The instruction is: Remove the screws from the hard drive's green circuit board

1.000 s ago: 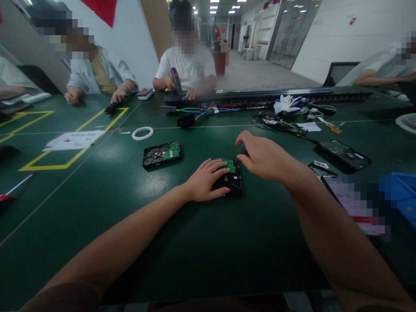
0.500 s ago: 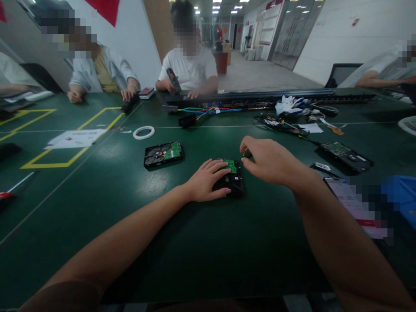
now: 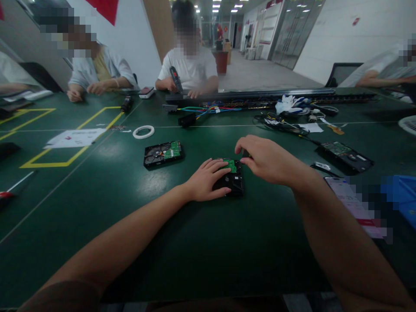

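My left hand [image 3: 208, 181] lies flat on a hard drive [image 3: 236, 187], fingers spread, covering much of its left side. The drive rests on the green table, its green circuit board facing up and partly showing beyond my fingertips. At the drive's upper right corner, my right hand [image 3: 264, 159] is closed around a screwdriver [image 3: 246, 154]. Only a little of its dark handle shows between thumb and fingers; the tip is hidden. Left of my hands lies another hard drive [image 3: 163, 154], also board side up.
A third hard drive [image 3: 346, 156] lies at the right, by a phone [image 3: 357, 208] and a blue bin [image 3: 404, 197]. Cables [image 3: 279, 123] and gloves [image 3: 290, 104] lie farther back. A white ring [image 3: 143, 132] and paper sheet [image 3: 74, 138] are left. People sit across the table [image 3: 195, 251].
My right hand has turned slightly and shifted a little left, hiding more of the screwdriver's handle. My left hand stays put. A co-worker at the far left has drawn a hand back from a black object.
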Available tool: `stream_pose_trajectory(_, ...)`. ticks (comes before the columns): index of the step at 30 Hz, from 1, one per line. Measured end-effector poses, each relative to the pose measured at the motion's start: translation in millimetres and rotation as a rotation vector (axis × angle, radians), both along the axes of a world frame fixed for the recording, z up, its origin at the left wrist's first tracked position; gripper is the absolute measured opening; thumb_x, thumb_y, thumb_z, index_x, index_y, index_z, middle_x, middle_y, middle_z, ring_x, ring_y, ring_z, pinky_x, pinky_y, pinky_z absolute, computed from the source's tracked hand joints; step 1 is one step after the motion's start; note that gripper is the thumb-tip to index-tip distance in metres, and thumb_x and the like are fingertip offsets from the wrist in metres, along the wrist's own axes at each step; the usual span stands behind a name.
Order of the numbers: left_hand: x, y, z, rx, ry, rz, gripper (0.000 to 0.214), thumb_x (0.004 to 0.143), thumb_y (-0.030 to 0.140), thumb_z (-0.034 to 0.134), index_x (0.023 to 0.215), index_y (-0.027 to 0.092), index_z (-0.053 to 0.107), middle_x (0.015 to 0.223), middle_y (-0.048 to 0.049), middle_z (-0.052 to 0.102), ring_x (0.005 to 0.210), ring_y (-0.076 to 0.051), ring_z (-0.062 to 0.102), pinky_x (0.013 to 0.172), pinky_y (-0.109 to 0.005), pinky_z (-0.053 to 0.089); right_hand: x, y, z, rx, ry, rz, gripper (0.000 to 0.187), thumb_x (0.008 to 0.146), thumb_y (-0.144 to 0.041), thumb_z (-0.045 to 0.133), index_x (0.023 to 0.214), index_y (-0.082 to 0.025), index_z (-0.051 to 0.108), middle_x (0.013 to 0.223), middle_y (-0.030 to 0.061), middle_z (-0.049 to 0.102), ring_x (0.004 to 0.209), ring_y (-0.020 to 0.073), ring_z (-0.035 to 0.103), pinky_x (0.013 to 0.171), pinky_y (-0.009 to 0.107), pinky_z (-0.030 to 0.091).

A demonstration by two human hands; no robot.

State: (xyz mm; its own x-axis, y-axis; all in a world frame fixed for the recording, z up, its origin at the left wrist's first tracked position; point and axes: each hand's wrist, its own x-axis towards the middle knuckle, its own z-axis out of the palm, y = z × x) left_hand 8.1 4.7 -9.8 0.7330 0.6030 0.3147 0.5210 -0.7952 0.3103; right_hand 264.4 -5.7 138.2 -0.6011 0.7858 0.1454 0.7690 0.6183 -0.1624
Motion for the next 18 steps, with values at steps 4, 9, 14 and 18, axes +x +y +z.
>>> stream_pose_trajectory(4, -0.6, -0.5, 0.2, -0.001, 0.003, -0.001, 0.073, 0.106, 0.065, 0.065, 0.165, 0.024, 0.055, 0.174, -0.0174, 0.05, 0.165, -0.043, 0.042, 0.137, -0.071, 0.027, 7.3, 2.2, -0.3, -0.064, 0.033, 0.055, 0.027, 0.094, -0.013, 0.064, 0.121, -0.017, 0.067, 0.126, 0.0148, 0.076, 0.109, 0.0292, 0.071, 0.095, 0.04, 0.051)
stream_pose_trajectory(9, 0.1, -1.0, 1.7, -0.006, -0.002, 0.002, 0.073, 0.105, 0.067, 0.066, 0.163, 0.024, 0.057, 0.173, -0.017, 0.052, 0.165, -0.043, 0.042, 0.137, -0.071, 0.027, -5.0, -4.7, 4.2, 0.0, -0.03, -0.09, 0.02, 0.1, -0.02, 0.063, 0.119, -0.017, 0.067, 0.124, 0.0158, 0.078, 0.108, 0.0304, 0.073, 0.09, 0.04, 0.051)
stream_pose_trajectory(14, 0.9, -0.5, 2.0, -0.014, 0.0, -0.003, 0.073, 0.104, 0.065, 0.067, 0.164, 0.025, 0.056, 0.173, -0.0171, 0.051, 0.165, -0.043, 0.042, 0.137, -0.071, 0.026, -19.3, -10.5, 5.3, 0.086, -0.175, -0.34, 0.032, 0.11, -0.044, 0.06, 0.124, -0.017, 0.069, 0.107, 0.0184, 0.082, 0.093, 0.0347, 0.076, 0.073, 0.039, 0.047)
stream_pose_trajectory(18, 1.0, -0.4, 2.1, -0.007, 0.01, 0.001, 0.073, 0.105, 0.067, 0.066, 0.163, 0.024, 0.057, 0.172, -0.0169, 0.052, 0.165, -0.042, 0.042, 0.138, -0.071, 0.027, -16.9, -10.4, 6.3, 0.086, -0.175, -0.335, 0.038, 0.117, -0.042, 0.044, 0.122, -0.016, 0.071, 0.113, 0.0211, 0.08, 0.093, 0.0341, 0.076, 0.074, 0.04, 0.047)
